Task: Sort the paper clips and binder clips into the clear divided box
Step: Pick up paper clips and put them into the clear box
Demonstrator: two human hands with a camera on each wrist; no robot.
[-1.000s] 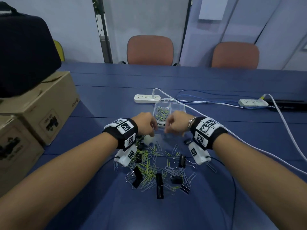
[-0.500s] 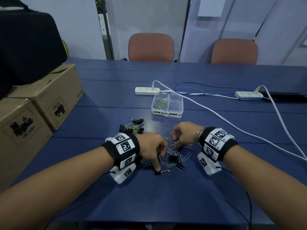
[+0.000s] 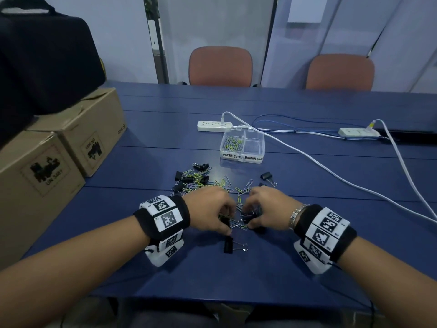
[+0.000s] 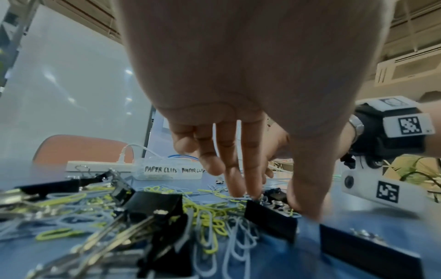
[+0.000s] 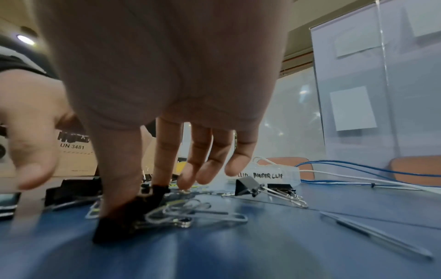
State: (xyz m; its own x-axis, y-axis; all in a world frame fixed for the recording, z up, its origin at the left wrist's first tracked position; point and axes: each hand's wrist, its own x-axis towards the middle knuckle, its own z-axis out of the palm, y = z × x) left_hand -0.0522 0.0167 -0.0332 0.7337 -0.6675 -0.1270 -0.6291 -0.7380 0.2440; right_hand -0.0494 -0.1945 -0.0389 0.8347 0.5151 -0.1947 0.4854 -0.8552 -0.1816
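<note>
While knuckles hide both grips overhead, right hand pinches a binder clip; left's unclear.

Office meeting room.

Long blue table; two orange upholstered chairs along its far side; frosted glass partition panels behind (paper sheets stuck on); two white power strips with cables; stacked cardboard shipping boxes marked UN 3481; ceiling air-conditioning unit.
</note>
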